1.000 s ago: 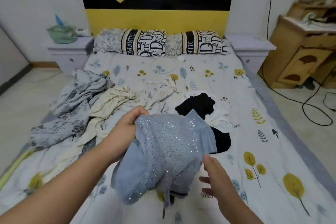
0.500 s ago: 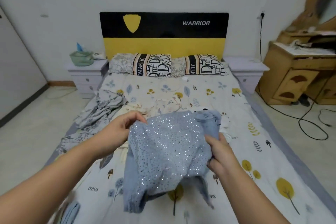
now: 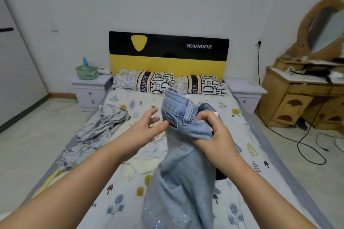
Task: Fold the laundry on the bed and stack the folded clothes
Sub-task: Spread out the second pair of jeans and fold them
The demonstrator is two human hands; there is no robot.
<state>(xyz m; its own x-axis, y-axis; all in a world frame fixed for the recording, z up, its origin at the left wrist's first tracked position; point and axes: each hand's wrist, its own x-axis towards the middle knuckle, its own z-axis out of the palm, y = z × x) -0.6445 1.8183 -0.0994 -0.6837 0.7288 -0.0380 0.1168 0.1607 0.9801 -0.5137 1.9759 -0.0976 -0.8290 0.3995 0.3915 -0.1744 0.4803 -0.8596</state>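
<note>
1. Denim, pale blue, is bunched in the right hand (image 3: 214, 132), whose fingers are curled tight around the waistband of a pair of jeans (image 3: 182, 173); a belt loop and a dark patch show just left of the knuckles.
2. From that grip the jeans hang down toward the camera, their lower part speckled with small sparkles and draped over the bed (image 3: 130, 201).
3. One end of the waistband stands up above the right hand, in front of the pillows.
4. The left hand (image 3: 147, 128) is spread, fingers apart and holding nothing; its thumb tip is just beside the left edge of the waistband, and contact cannot be told.
5. Under and beyond the left hand a cream garment (image 3: 141, 165) lies crumpled on the sheet.
6. Farther left, a grey floral garment (image 3: 104, 126) is heaped near the bed's edge.
7. A black piece of clothing (image 3: 220, 174) peeks out from behind the jeans, below the right forearm.
8. At the head of the bed sit two lettered pillows (image 3: 156, 83), backed by a black and yellow headboard (image 3: 167, 55).
9. A pale nightstand (image 3: 89, 89) on the left carries a green basket (image 3: 86, 72); a wooden dresser (image 3: 301, 102) stands to the right.
</note>
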